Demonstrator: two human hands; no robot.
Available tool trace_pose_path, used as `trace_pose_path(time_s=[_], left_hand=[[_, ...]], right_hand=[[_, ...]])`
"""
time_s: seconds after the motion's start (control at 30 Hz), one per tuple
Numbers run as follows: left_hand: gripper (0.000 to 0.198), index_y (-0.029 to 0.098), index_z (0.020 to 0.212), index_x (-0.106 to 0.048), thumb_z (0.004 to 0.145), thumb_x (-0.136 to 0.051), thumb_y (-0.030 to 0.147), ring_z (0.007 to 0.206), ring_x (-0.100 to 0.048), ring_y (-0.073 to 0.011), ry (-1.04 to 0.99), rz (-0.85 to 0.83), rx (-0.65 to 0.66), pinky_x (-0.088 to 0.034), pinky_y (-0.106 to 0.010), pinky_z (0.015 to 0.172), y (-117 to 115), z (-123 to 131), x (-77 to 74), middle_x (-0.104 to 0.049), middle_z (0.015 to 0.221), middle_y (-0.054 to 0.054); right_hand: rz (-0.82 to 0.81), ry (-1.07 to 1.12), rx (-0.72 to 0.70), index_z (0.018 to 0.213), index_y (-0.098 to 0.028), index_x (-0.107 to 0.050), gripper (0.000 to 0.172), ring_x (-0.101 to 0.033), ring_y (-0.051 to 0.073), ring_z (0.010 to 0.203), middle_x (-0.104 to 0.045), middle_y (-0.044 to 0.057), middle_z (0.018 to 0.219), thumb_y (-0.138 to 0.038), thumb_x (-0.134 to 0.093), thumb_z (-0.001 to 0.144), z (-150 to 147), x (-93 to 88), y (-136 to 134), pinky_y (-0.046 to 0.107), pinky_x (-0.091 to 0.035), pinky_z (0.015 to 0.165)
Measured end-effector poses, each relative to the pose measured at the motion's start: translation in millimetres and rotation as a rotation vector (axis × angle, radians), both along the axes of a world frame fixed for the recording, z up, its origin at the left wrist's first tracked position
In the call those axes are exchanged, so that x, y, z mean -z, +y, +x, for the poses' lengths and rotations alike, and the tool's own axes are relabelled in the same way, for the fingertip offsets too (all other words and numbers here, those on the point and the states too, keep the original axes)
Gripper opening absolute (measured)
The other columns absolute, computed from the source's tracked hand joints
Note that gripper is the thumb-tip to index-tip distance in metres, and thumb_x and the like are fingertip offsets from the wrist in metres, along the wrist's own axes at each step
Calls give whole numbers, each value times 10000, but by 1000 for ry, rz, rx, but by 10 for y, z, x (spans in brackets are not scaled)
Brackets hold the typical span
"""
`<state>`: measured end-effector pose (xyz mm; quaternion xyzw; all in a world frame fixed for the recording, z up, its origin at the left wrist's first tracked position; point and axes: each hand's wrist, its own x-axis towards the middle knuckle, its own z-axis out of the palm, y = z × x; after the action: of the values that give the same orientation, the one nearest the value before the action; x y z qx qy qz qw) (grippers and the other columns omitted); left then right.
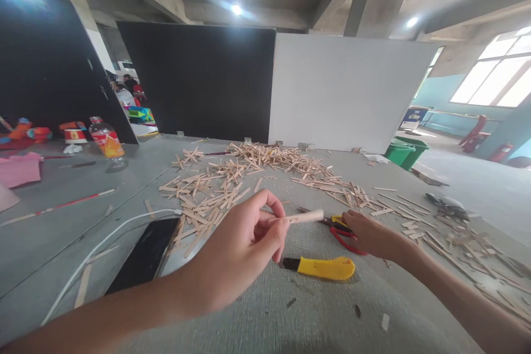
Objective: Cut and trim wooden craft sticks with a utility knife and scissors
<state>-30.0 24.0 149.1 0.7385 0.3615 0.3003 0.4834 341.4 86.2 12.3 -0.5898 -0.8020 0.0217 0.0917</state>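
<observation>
Grey tabletop (240,323); left hand (244,249) clamps a stick (307,217) — right hand (370,235) partly hides the pliers (333,224); its grip I cannot tell.

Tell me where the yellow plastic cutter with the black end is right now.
In the head view, the yellow cutter lies right of centre on the grey tabletop, just below the red-and-yellow-handled metal tool in the right hand.

The left hand (244,246) pinches a slim pale wooden stick (309,217); to its right, the right hand (367,235) touches a metal hand tool with red and yellow handles (329,222). Nearer lies a yellow plastic-handled utility knife (326,268). Loose pale wooden sticks (282,156) heap on the far side.
</observation>
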Motion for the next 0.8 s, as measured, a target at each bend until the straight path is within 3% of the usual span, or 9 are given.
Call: trace_pose_path(time_s=[0.13,0.3,0.4,0.5,0.6,0.7,0.8], left_hand=[[211,202,912,-601,1019,-646,379,562,-478,-95,-81,103,-82,-403,-201,499,52,-57,-208,-580,677,54],[213,174,972,-693,965,-742,382,846,-646,-139,-261,125,-141,-541,-253,757,172,-46,-341,-707,950,-30],[218,154,953,-682,949,-759,358,963,-696,-178,-424,-11,-91,-565,-291,842,223,18,-320,-749,1016,-78],[218,147,904,-674,975,-736,344,873,-704,-151,-466,-88,-40,-576,-275,840,246,71,-245,-733,902,-53],[262,162,900,-619,1031,-645,388,733,-708,-158,-453,-142,-22,-600,-285,686,257,91,-152,-683,811,-27],[257,203,948,-507,1087,-494,419,609,-720,-200,-430,-240,-11,-537,-282,462,268,105,-73,-653,796,-17],[212,205,1005,-462,1101,-458,394,635,-740,-216,-399,-315,0,-576,-310,507,260,131,-32,-659,811,-28]], right_hand=[[-26,198,150,704,-243,-541,201,-633,251,627,-686,81,727,-266,-741,689,-10,1,8,324,-441,548],[-18,590,264,803,-221,-589,398,-670,276,737,-685,67,772,-580,-757,779,-27,-105,27,372,-525,663],[-60,850,240,946,-195,-683,640,-723,297,880,-733,96,905,-821,-649,813,-92,-189,-51,402,-590,786],[-61,1072,248,1020,-199,-726,818,-724,326,1030,-750,141,1057,-957,-572,753,-188,-238,-144,444,-590,946],[-27,1233,296,1008,-201,-735,794,-704,311,1031,-733,128,1059,-934,-659,711,-296,-271,-235,437,-570,995],[-57,1351,312,960,-204,-724,710,-683,248,821,-679,58,852,-887,-587,828,-461,-333,-416,427,-600,901],[-249,1487,201,976,-204,-751,682,-674,241,818,-652,44,809,-842,-520,910,-730,-431,-765,434,-588,920]])
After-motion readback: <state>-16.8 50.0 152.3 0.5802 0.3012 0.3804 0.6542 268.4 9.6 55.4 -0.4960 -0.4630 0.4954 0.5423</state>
